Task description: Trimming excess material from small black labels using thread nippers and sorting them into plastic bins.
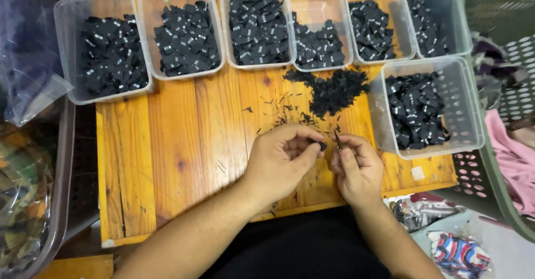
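Two bare hands meet over the near edge of the orange wooden board (184,145). The left hand (281,159) curls inward, thumb and fingers pinched shut on a small black fabric label (321,144). Just beside it, the right hand (356,167) is closed round a thin dark tool (337,140), tip upward. Beyond them lies a loose heap of black trimmings (334,92), then clear plastic tubs (106,45) filled with black labels.

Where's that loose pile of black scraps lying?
In the head view, the loose black pile lies on the wooden board, right of centre, just below the row of clear tubs, above both hands.
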